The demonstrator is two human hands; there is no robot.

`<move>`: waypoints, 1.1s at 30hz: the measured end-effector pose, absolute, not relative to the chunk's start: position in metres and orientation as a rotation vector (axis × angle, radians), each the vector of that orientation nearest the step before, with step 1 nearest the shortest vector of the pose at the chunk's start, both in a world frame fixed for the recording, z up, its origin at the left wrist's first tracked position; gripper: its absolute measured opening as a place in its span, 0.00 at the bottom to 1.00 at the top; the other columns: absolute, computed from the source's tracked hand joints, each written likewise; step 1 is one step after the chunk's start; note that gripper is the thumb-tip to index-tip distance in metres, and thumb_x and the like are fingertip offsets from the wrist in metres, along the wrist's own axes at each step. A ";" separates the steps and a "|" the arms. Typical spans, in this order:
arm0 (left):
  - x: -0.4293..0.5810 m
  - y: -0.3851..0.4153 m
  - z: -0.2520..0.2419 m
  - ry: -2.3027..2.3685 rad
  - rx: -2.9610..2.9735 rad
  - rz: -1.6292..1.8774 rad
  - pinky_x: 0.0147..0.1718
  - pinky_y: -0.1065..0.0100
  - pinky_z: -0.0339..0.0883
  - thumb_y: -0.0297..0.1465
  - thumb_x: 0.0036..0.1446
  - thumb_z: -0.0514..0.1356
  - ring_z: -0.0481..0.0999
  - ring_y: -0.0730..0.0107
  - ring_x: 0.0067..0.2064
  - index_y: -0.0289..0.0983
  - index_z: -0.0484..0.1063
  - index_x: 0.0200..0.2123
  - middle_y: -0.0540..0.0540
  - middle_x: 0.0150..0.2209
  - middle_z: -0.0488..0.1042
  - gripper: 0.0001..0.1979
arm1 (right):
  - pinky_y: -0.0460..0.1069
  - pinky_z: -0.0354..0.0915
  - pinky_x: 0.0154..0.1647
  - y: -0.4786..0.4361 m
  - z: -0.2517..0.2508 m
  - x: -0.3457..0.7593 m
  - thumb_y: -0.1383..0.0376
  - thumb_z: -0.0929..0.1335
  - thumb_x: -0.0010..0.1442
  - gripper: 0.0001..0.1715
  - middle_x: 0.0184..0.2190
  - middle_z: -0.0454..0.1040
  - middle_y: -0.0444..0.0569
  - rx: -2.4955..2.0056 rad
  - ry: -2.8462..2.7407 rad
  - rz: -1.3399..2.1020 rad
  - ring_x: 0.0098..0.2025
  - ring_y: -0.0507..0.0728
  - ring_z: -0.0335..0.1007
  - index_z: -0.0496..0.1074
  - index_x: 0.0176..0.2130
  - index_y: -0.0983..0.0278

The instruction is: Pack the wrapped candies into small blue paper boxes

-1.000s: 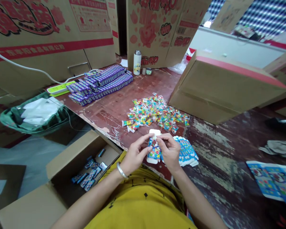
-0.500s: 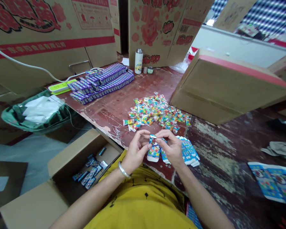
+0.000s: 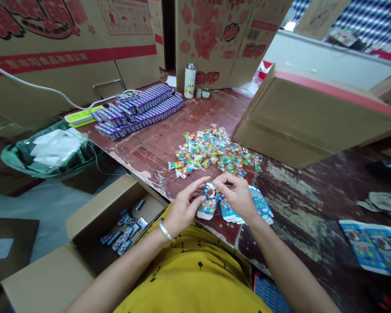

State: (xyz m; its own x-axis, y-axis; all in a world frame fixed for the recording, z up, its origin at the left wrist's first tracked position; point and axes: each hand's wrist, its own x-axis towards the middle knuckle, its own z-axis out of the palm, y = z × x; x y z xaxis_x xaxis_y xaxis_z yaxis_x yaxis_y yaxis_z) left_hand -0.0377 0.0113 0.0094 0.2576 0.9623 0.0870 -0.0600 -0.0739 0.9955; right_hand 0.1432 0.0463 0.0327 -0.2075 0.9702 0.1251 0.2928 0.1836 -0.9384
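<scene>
My left hand [image 3: 186,206] and my right hand [image 3: 237,194] meet over the near table edge, both pinching a small blue-and-white printed carton [image 3: 209,203]. The left hand's fingers curl round its side while the right hand's fingertips press on its top end. A fanned stack of flat blue cartons [image 3: 259,206] lies under and to the right of my right hand. Just beyond the hands sits a heap of small colourful candy packets [image 3: 211,152]. A metal bangle circles my left wrist.
Rows of purple boxes [image 3: 140,109] lie at the back left beside a green power strip [image 3: 81,116]. A flask [image 3: 189,80] stands behind. A large cardboard box [image 3: 308,115] lies to the right. An open carton [image 3: 115,226] with blue boxes sits below the table's left edge.
The carton's white top flap, open a second ago, is now folded shut. Both hands and the carton have tilted slightly and shifted a little up the table.
</scene>
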 end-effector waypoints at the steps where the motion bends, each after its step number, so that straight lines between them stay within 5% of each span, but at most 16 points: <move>1: -0.038 0.012 0.009 0.935 1.326 1.103 0.50 0.64 0.67 0.25 0.60 0.56 0.72 0.65 0.50 0.41 0.65 0.57 0.43 0.52 0.71 0.22 | 0.48 0.65 0.36 0.043 0.032 0.142 0.59 0.70 0.59 0.09 0.33 0.75 0.47 -1.202 -1.690 1.023 0.36 0.55 0.70 0.74 0.31 0.63; 6: -0.038 0.012 0.000 0.909 1.191 1.131 0.44 0.68 0.68 0.25 0.58 0.59 0.74 0.68 0.45 0.37 0.68 0.49 0.44 0.45 0.73 0.15 | 0.47 0.69 0.34 0.035 0.024 0.144 0.59 0.72 0.56 0.11 0.40 0.75 0.49 -1.179 -1.815 1.087 0.42 0.57 0.72 0.74 0.39 0.60; 10: -0.060 0.022 -0.001 0.968 1.104 1.044 0.34 0.71 0.69 0.28 0.50 0.66 0.74 0.73 0.34 0.36 0.65 0.36 0.51 0.32 0.72 0.13 | 0.48 0.69 0.34 0.060 0.016 0.138 0.59 0.67 0.61 0.13 0.40 0.76 0.49 -1.165 -1.873 1.156 0.38 0.55 0.73 0.72 0.45 0.60; 15: -0.126 0.042 0.016 1.245 0.967 1.323 0.21 0.77 0.65 0.30 0.47 0.68 0.71 0.78 0.25 0.36 0.64 0.37 0.52 0.31 0.71 0.18 | 0.51 0.66 0.47 0.107 -0.001 0.096 0.70 0.65 0.61 0.15 0.47 0.74 0.49 -1.065 -2.379 0.636 0.48 0.56 0.70 0.70 0.48 0.58; 18: -0.153 0.046 0.025 1.236 0.843 1.439 0.26 0.69 0.73 0.29 0.47 0.67 0.75 0.74 0.27 0.37 0.64 0.47 0.50 0.35 0.72 0.24 | 0.50 0.65 0.46 0.123 -0.008 0.071 0.74 0.63 0.61 0.21 0.48 0.74 0.50 -1.002 -2.689 0.399 0.50 0.58 0.68 0.69 0.51 0.57; 22: -0.156 0.045 0.016 1.189 0.849 1.340 0.36 0.63 0.74 0.30 0.50 0.64 0.77 0.69 0.34 0.37 0.67 0.47 0.49 0.37 0.73 0.20 | 0.49 0.64 0.36 0.129 -0.009 0.070 0.66 0.65 0.63 0.09 0.41 0.74 0.50 -1.132 -2.695 0.247 0.40 0.58 0.71 0.73 0.43 0.59; 28: -0.109 0.039 -0.011 1.237 1.178 1.126 0.45 0.61 0.69 0.31 0.51 0.64 0.76 0.62 0.44 0.35 0.68 0.48 0.42 0.45 0.75 0.20 | 0.48 0.65 0.30 0.115 0.017 0.112 0.58 0.69 0.59 0.08 0.34 0.75 0.46 -1.237 -1.996 0.629 0.28 0.52 0.69 0.74 0.36 0.61; 33: -0.066 0.028 -0.006 1.161 1.316 1.022 0.41 0.61 0.72 0.32 0.55 0.61 0.77 0.62 0.40 0.37 0.67 0.51 0.43 0.41 0.77 0.20 | 0.48 0.66 0.28 0.088 0.048 0.118 0.57 0.69 0.58 0.10 0.29 0.75 0.45 -1.174 -1.625 0.799 0.26 0.52 0.69 0.73 0.35 0.62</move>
State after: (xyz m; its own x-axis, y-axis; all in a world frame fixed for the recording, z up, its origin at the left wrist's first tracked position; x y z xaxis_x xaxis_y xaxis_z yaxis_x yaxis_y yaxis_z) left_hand -0.0657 0.0277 -0.0060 0.1620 0.9859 -0.0412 0.0840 0.0279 0.9961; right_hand 0.1179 0.0878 0.0477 -0.0939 0.9450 0.3133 0.3284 0.3265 -0.8863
